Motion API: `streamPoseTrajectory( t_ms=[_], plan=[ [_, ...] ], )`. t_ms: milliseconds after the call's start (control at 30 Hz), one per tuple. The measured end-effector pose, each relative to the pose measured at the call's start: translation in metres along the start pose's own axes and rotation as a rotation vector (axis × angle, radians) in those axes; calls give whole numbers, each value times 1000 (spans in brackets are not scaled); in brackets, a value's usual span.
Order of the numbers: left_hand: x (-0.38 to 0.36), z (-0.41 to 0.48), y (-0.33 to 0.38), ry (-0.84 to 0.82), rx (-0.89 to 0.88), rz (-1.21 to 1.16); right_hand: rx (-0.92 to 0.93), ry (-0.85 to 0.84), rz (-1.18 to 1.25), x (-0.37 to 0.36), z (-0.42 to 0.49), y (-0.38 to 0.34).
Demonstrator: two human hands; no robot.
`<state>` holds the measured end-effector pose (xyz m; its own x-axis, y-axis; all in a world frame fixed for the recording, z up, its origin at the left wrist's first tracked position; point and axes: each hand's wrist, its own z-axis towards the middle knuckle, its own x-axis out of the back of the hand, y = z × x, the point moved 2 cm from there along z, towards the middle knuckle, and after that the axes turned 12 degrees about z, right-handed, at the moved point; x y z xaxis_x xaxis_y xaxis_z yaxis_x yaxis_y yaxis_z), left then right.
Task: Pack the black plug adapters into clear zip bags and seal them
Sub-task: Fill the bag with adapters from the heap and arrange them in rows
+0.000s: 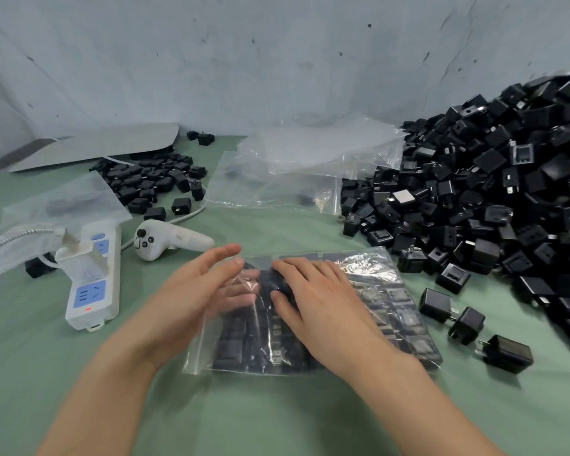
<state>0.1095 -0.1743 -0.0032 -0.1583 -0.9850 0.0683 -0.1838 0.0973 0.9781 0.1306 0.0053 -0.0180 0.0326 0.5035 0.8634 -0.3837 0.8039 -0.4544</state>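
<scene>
Green table (277, 422): pile of black plug adapters (491, 192) along the right edge; filled clear zip bag (392, 291) flat near the middle of the near edge, mouth facing left, apparently unsealed. Right hand (313, 297) lies on the bag, fingers straight and pressing; left hand (191, 291) has straight fingers, tips under the plastic at the mouth. Judgement: press air toward the mouth, clear the left fingers, then run the zip end to end.
</scene>
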Motion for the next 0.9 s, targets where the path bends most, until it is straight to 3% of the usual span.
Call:
streamPoseTrajectory(
  t_ms=[167, 600, 767, 900],
  plan=[
    [-3, 2, 0, 24, -45, 202, 26, 10, 34, 1, 0, 2],
    [-11, 6, -4, 59, -26, 230, 18, -24, 149, 2, 9, 12],
    [-12, 3, -4, -43, -61, 278, -63, -24, 169, 20, -4, 29],
    [-18, 5, -2, 19, -110, 444, -115, -61, 104, 28, -15, 39]
  ],
)
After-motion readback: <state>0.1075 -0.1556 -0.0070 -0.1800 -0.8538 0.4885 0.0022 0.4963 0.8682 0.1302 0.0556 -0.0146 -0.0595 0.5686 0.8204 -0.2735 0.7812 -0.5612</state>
